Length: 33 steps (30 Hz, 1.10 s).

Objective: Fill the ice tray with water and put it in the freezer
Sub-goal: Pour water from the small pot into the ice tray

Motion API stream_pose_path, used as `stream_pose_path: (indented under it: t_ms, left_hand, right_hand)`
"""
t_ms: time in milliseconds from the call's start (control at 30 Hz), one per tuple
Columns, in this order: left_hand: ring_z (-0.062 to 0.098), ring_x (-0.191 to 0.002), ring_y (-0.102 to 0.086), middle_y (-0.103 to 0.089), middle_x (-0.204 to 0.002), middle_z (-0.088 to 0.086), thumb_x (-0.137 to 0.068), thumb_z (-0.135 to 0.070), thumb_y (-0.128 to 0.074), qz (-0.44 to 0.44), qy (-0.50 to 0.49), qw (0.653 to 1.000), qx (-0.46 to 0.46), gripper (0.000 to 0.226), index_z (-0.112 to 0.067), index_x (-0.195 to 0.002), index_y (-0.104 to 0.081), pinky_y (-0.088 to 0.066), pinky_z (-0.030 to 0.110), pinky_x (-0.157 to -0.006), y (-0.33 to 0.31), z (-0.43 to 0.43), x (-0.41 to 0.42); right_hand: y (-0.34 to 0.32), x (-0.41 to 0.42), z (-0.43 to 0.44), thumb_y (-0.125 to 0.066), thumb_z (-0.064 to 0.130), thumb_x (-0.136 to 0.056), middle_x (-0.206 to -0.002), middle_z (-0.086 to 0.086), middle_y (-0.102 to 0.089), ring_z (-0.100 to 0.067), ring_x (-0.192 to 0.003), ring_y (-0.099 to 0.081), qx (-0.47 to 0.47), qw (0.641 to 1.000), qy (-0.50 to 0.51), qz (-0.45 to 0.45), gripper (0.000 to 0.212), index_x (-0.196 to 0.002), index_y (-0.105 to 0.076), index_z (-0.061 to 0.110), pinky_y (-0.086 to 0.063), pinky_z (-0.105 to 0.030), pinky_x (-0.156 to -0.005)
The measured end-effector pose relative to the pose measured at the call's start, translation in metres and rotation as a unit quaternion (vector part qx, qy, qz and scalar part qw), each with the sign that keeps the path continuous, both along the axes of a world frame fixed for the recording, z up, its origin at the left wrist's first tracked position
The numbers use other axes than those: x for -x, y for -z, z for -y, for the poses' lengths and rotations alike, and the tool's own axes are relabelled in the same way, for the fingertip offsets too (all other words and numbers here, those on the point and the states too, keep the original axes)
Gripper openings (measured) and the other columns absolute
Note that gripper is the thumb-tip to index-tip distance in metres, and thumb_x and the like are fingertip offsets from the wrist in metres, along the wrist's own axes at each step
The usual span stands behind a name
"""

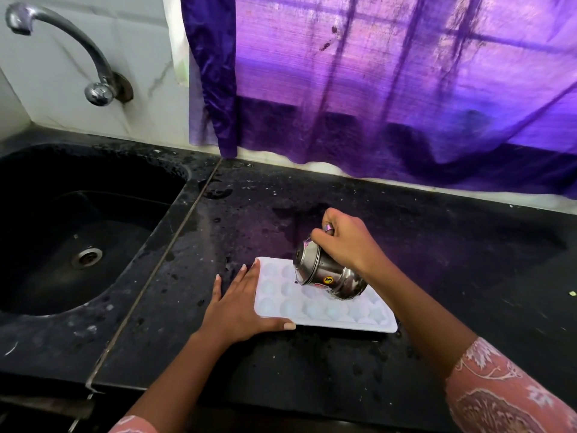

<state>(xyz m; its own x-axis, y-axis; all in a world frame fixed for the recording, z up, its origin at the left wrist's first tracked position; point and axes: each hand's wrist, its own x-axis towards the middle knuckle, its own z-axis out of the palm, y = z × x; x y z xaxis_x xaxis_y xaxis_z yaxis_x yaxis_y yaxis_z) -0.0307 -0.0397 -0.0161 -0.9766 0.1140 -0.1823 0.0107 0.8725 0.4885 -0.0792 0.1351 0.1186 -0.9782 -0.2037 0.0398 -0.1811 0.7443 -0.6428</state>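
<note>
A white ice tray (315,309) with several round cups lies flat on the black counter, right of the sink. My left hand (239,307) rests against the tray's left edge, fingers spread on the counter and thumb along the tray's near rim. My right hand (346,240) grips the handle of a steel jug (329,276), which is tipped to the left over the tray's far cups. The jug's mouth points down at the tray's far left part. I cannot make out a stream of water.
A black sink (78,232) with a round drain lies to the left, and a chrome tap (62,48) juts from the white wall above it. A purple curtain (390,89) hangs behind the wet black counter (281,370).
</note>
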Motion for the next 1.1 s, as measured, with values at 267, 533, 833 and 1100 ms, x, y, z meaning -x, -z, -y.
stream_pose_path:
  t_ms: [267, 533, 833, 1100]
  left_hand:
    - [0.000, -0.140, 0.013, 0.008, -0.156, -0.015, -0.045, -0.092, -0.043, 0.002, 0.001, 1.000, -0.005, 0.133, -0.028, -0.147, 0.012, 0.019, 0.044, -0.110, -0.0018, -0.0007, -0.0008]
    - [0.000, -0.140, 0.013, 0.009, -0.156, -0.015, -0.042, -0.093, -0.041, 0.002, 0.002, 1.000, -0.004, 0.135, -0.028, -0.147, 0.014, 0.019, 0.045, -0.111, -0.0002, 0.0002, -0.0006]
    - [0.002, -0.141, 0.013, 0.010, -0.156, -0.015, -0.045, -0.092, -0.043, 0.009, 0.008, 1.000, -0.002, 0.133, -0.030, -0.146, 0.015, 0.020, 0.045, -0.110, -0.0022, 0.0005, 0.0007]
    - [0.002, -0.141, 0.013, 0.010, -0.156, -0.015, -0.044, -0.093, -0.042, 0.006, 0.006, 1.000, -0.005, 0.133, -0.031, -0.146, 0.014, 0.020, 0.046, -0.109, -0.0011, 0.0002, 0.0005]
  right_hand:
    - [-0.0007, -0.0004, 0.0008, -0.053, 0.014, -0.082, -0.060, 0.003, -0.040, -0.011, -0.054, -0.032, -0.006, 1.000, -0.003, -0.001, 0.032, -0.060, -0.030, 0.019, -0.026, -0.025, -0.050]
    - [-0.0017, 0.0024, -0.0015, -0.053, 0.014, -0.082, -0.060, 0.002, -0.040, -0.012, -0.055, -0.032, -0.015, 1.000, 0.002, -0.009, 0.032, -0.060, -0.030, 0.019, -0.026, -0.026, -0.051]
    - [-0.0082, 0.0061, -0.0017, -0.053, 0.014, -0.082, -0.060, 0.003, -0.041, -0.012, -0.055, -0.033, -0.021, 1.000, 0.002, -0.019, 0.031, -0.060, -0.031, 0.018, -0.028, -0.027, -0.051]
    - [-0.0099, 0.0079, -0.0011, -0.053, 0.015, -0.082, -0.062, 0.003, -0.042, -0.014, -0.059, -0.036, -0.023, 1.000, 0.003, -0.015, 0.030, -0.061, -0.032, 0.018, -0.029, -0.028, -0.053]
